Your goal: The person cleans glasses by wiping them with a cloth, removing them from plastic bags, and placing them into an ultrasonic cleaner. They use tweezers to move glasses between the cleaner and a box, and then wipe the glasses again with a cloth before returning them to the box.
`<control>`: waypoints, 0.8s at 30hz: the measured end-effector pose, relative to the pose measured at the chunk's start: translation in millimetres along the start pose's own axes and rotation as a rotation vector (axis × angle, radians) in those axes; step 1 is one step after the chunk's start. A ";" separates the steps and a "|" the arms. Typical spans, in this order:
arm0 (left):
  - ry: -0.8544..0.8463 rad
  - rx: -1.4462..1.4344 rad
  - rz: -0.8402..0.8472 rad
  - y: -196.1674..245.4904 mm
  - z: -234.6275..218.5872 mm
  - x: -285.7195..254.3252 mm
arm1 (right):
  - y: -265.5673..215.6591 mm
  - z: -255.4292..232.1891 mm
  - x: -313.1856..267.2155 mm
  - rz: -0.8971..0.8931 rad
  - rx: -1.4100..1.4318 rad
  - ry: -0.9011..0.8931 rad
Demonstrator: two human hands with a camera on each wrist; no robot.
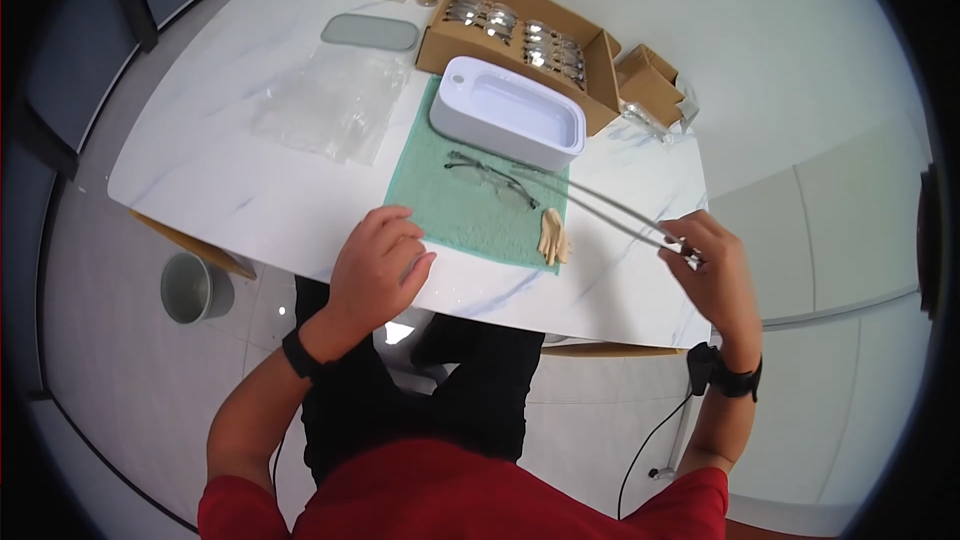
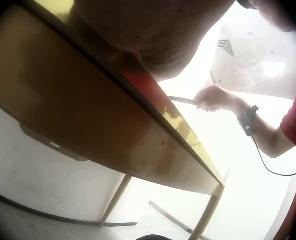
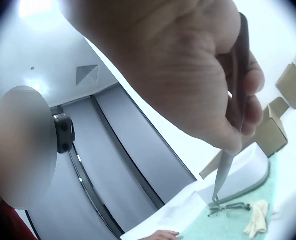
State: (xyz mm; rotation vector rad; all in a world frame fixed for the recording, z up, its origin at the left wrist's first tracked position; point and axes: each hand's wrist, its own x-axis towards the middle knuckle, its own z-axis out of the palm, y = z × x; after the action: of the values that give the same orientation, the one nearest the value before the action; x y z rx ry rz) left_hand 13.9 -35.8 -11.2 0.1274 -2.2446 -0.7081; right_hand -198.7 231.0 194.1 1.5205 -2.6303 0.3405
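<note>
Long metal tongs (image 1: 615,215) are pinched at their rear end by my right hand (image 1: 715,275). Their tips lie just over or against a pair of eyeglasses (image 1: 492,177) on a green cloth (image 1: 425,205); contact cannot be told. In the right wrist view the right hand (image 3: 188,75) has its fingers curled round the tongs (image 3: 224,175), above the glasses (image 3: 230,206). Relaxed and empty, my left hand (image 1: 375,265) rests at the table's near edge, left of the cloth. A lavender open tub (image 1: 510,115) stands on the cloth's far part, beyond the glasses. Beige finger cots or a small glove (image 1: 552,237) lie at the right.
A cardboard box (image 1: 603,90) with rows of eyeglasses stands behind the tub, a smaller carton (image 1: 648,85) to its right. Clear plastic bags (image 1: 335,105) and a grey lid (image 1: 370,32) lie at the left. A bin (image 1: 188,288) is on the floor.
</note>
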 end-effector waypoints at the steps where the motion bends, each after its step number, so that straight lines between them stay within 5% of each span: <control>1: -0.005 0.002 0.002 -0.9 0.3 -0.2 | 2.3 -8.9 5.2 0.018 0.009 0.039; 6: -0.031 0.015 0.000 1.6 -1.4 1.0 | 42.6 -10.4 59.2 0.021 -0.119 0.321; 14: -0.050 0.037 -0.005 1.4 -2.8 1.8 | 108.7 41.5 143.3 -0.014 -0.558 0.184; 24: -0.059 0.062 0.014 2.9 -4.1 5.7 | 113.6 67.8 175.4 -0.012 -0.637 0.099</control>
State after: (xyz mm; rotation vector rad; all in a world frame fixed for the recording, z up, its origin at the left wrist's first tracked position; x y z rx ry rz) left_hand 13.1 -36.9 -3.7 0.1225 -2.3228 -0.6422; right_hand -382.4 121.7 143.4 1.2547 -2.3156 -0.3825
